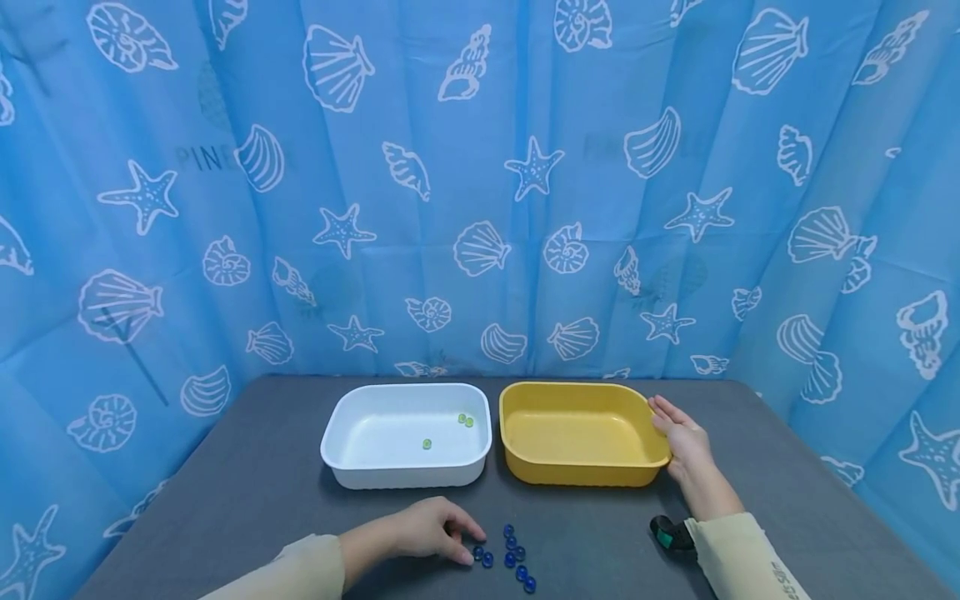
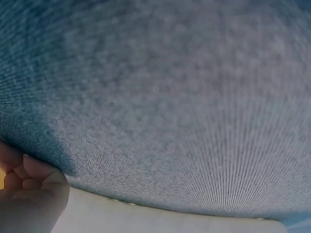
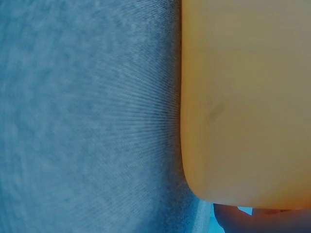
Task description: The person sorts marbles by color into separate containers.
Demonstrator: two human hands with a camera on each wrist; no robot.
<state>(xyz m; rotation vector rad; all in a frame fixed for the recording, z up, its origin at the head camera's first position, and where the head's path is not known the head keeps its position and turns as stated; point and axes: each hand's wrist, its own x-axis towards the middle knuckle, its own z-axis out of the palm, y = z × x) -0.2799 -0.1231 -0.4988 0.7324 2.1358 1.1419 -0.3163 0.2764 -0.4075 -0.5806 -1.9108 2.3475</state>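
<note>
Only the head view showed the blue marbles (image 1: 510, 554) clustered on the grey table (image 1: 262, 492), the left hand (image 1: 431, 529) with loosely curled fingertips touching them, and the right hand (image 1: 686, 446) resting flat-fingered against the yellow tray (image 1: 581, 471), whereas both wrist views offered mostly blurred tabletop.

Head view overlooks table (image 1: 600, 533); wrist views hug its cloth.

Bright, even, soft-shadowed head view with wide-angle bending at edges; both wrist views close, blurred.
</note>
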